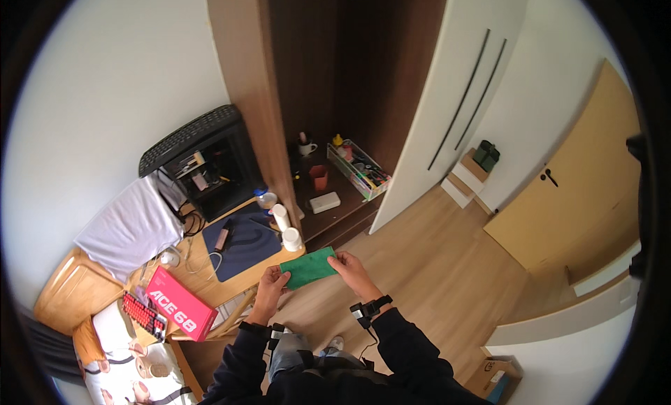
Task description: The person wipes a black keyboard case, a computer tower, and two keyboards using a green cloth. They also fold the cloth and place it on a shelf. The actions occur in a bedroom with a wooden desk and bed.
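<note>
A green folded cloth (pixel 309 268) is stretched flat between both hands, in front of the body. My left hand (pixel 272 287) pinches its left end, thumb on top. At the right end, my right hand (pixel 350 271) grips the cloth's corner between thumb and fingers. Both wrists wear black straps with small devices. Just beyond the cloth stand a white lidded jar (pixel 291 239) and a white bottle (pixel 280 217), at the corner of the wooden desk (pixel 246 282). A dark blue mat (pixel 242 242) lies on the desk with a small pinkish device on it.
An open wardrobe (pixel 335 216) holds a wire basket (pixel 361 169), a red cup (pixel 318 177), a mug (pixel 307 147) and a white box (pixel 325 202). Left are a black computer case (pixel 209 164), a pink box (pixel 181 305) and a red-keyed keyboard (pixel 144 316). A wooden door (pixel 576 179) stands right.
</note>
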`<state>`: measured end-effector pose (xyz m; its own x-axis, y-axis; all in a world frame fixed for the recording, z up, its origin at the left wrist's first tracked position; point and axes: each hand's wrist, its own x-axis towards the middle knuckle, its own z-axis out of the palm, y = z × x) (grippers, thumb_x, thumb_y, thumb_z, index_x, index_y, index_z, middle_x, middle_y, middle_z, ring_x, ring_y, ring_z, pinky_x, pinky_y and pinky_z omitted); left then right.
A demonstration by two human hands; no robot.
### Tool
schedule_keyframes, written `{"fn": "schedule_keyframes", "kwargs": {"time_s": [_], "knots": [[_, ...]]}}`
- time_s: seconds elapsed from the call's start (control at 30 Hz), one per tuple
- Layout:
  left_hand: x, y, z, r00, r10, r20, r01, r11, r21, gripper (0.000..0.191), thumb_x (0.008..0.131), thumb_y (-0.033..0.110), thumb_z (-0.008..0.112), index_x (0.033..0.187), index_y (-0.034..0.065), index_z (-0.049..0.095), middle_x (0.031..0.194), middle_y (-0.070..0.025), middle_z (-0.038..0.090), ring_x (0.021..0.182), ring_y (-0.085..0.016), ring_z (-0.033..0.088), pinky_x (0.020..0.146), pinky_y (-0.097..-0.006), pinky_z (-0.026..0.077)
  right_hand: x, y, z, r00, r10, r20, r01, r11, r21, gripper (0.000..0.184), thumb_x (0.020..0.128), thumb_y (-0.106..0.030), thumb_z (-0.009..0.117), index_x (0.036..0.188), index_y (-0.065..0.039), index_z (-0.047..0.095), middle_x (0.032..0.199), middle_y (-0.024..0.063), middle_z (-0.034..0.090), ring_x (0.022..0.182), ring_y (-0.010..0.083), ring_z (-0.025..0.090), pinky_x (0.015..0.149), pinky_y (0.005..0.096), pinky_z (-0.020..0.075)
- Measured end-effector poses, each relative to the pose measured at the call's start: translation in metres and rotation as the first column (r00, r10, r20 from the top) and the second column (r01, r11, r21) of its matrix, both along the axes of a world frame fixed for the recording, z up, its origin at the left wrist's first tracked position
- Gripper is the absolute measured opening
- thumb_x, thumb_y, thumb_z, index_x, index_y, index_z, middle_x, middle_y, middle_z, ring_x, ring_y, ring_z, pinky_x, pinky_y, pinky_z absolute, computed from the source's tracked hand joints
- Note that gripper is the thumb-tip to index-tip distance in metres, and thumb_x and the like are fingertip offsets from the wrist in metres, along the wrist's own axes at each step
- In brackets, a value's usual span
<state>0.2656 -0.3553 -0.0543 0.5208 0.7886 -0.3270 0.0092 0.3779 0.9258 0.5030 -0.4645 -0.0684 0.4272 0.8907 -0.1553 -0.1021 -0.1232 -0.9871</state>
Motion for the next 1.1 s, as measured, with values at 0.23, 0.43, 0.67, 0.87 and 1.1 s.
{"fn": "schedule_keyframes", "kwargs": {"time_s": [0.23,0.43,0.67,0.87,1.1], "knots": [[0.067,-0.002,-0.006,0.991,-0.134,-0.011,0.134,0.991,-0.025,0.028,0.103,0.02,0.067,0.125,0.0081,0.056,0.105,-0.0015,0.069,0.09,-0.011,0.067,0.074,-0.0282,0.055,0.054,-0.03,-0.016,0.992,-0.124,0.006,0.124,0.992,-0.023,0.038,0.101,-0.034,0.069,0.111,0.002,0.068,0.089,0.0,0.065,0.076,0.0086,0.055,0.066,0.0261,0.0445],[0.121,0.02,-0.033,0.986,-0.168,0.023,0.169,0.983,-0.066,0.026,0.103,0.021,0.068,0.123,0.0081,0.056,0.105,-0.001,0.069,0.089,-0.011,0.067,0.074,-0.0283,0.055,0.102,-0.022,-0.044,0.98,-0.194,-0.04,0.191,0.98,-0.05,0.038,0.1,-0.033,0.07,0.111,0.003,0.069,0.089,0.0007,0.066,0.076,0.0087,0.056,0.065,0.0262,0.0447],[0.195,0.065,-0.058,0.979,-0.193,-0.062,0.186,0.978,-0.098,0.029,0.101,0.022,0.069,0.123,0.0067,0.057,0.109,-0.0024,0.068,0.095,-0.011,0.065,0.074,-0.0289,0.054,0.166,0.018,-0.07,0.967,-0.245,-0.072,0.233,0.961,-0.147,0.037,0.1,-0.033,0.07,0.111,0.002,0.068,0.085,-0.0004,0.063,0.074,0.0088,0.054,0.064,0.0269,0.0442],[0.255,0.104,-0.092,0.977,-0.072,-0.202,0.061,0.996,-0.059,0.032,0.098,0.025,0.069,0.124,0.0088,0.06,0.106,-0.0003,0.065,0.089,-0.011,0.061,0.072,-0.0312,0.051,0.221,0.053,-0.098,0.981,-0.159,-0.112,0.132,0.966,-0.222,0.033,0.1,-0.035,0.071,0.111,-0.004,0.063,0.085,-0.0046,0.056,0.071,0.0045,0.048,0.062,0.0225,0.0395],[0.311,0.128,-0.116,0.98,0.088,-0.176,-0.124,0.972,-0.201,0.028,0.091,0.013,0.07,0.118,0.0084,0.064,0.107,-0.0012,0.069,0.094,-0.014,0.065,0.072,-0.0314,0.052,0.251,0.082,-0.108,0.947,-0.264,-0.183,0.203,0.933,-0.298,0.028,0.1,-0.031,0.071,0.11,-0.006,0.064,0.085,-0.0043,0.059,0.074,0.0047,0.053,0.066,0.022,0.0439]]}}
